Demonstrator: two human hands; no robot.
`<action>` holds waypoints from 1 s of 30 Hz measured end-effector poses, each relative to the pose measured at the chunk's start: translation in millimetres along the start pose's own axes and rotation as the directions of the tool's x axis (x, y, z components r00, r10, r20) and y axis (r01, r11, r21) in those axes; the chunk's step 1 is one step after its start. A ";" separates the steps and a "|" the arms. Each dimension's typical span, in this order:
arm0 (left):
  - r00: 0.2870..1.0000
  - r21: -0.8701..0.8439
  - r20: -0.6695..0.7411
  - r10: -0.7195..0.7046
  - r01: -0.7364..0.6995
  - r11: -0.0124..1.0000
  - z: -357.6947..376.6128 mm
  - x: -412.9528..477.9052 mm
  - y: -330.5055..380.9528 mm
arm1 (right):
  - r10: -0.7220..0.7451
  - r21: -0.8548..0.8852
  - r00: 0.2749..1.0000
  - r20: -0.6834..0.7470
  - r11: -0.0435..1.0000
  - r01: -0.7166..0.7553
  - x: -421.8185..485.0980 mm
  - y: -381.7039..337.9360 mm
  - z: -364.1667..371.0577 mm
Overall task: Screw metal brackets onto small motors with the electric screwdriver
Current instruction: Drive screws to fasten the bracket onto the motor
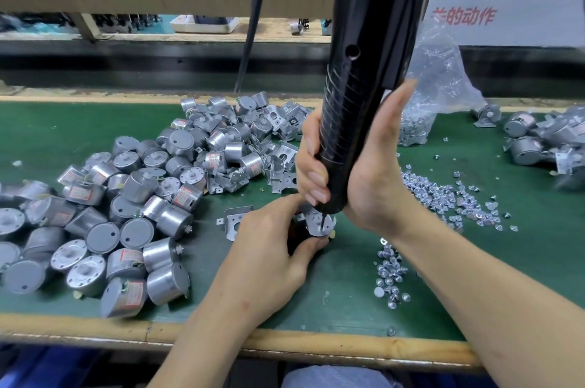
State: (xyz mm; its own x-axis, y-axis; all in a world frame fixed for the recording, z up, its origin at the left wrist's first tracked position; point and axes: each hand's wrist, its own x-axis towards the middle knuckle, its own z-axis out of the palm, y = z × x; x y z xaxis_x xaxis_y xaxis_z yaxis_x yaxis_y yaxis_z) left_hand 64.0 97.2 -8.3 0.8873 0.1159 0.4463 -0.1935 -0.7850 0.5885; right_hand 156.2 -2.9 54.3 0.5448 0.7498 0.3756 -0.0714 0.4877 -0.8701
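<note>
Motor pile (126,213), left of frame: crowds that side.
Left hand (266,254), centre: grips bracketed motor (315,224) on green mat (345,286).
Electric screwdriver (357,102): bit on bracket face; best kept vertical, motor held steady.
Right hand (364,172): wrapped round its barrel.
Loose screws (443,197), right: near.
Bench edge (95,324), bottom: open mat between.

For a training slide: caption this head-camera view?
Right hand holds the electric screwdriver, tip on the bracket that the left hand grips.

A green-topped workbench (47,134) with a wooden edge carries a heap of small motors (95,229) at left, metal brackets (278,166) behind them, loose screws (443,194) at right and a clear bag (433,96) of more.
</note>
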 end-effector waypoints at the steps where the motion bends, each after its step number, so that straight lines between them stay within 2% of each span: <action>1: 1.000 0.002 0.001 0.001 -0.001 1.000 0.1 0.3 0.0 | 0.000 0.001 1.000 0.000 1.000 0.000 -0.2 0.1 0.0; 11: 1.000 -0.007 -0.001 0.007 -0.007 1.000 -0.5 0.6 0.9 | -0.032 -0.012 0.999 -0.002 0.999 0.032 0.2 0.8 -1.3; 23: 1.000 -0.001 -0.029 0.001 -0.001 1.000 0.1 0.1 3.0 | 0.027 0.025 0.999 0.026 0.999 -0.027 0.7 6.6 -0.7; 30: 0.999 0.008 -0.035 -0.020 0.020 1.000 0.4 -0.8 4.2 | 0.037 -0.007 0.999 -0.015 0.999 -0.037 1.5 7.7 2.5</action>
State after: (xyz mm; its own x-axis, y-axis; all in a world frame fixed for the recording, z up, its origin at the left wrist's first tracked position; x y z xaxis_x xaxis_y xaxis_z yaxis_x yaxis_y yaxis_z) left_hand 62.7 93.6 -6.4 0.8759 0.1529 0.4577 -0.1719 -0.7874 0.5920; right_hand 154.4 3.2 49.0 0.5543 0.7606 0.3381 -0.0861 0.4564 -0.8856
